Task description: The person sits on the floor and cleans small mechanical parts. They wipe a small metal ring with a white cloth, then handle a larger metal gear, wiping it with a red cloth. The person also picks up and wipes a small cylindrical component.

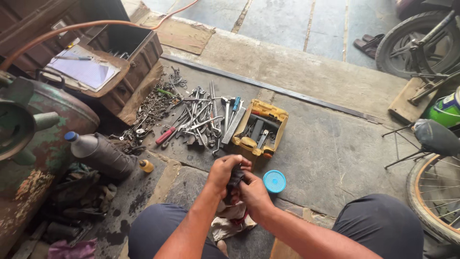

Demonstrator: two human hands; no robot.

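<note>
- Your left hand (224, 171) & right hand (253, 191) are pressed together, both clamped on a dark rag (234, 182), held over the floor btw your knees
- Dirty whitish cloth (230, 221) lies right under them
- Round blue lid (274, 181) just beside your right hand
- Yellow tool case (262, 125) + pile of wrenches (201, 120) further out
- Grey bottle w/ blue cap (98, 152) off to the left

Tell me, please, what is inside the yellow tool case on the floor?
The yellow tool case holds dark tools and an orange-tipped one; what lies beneath them is hidden.
</note>
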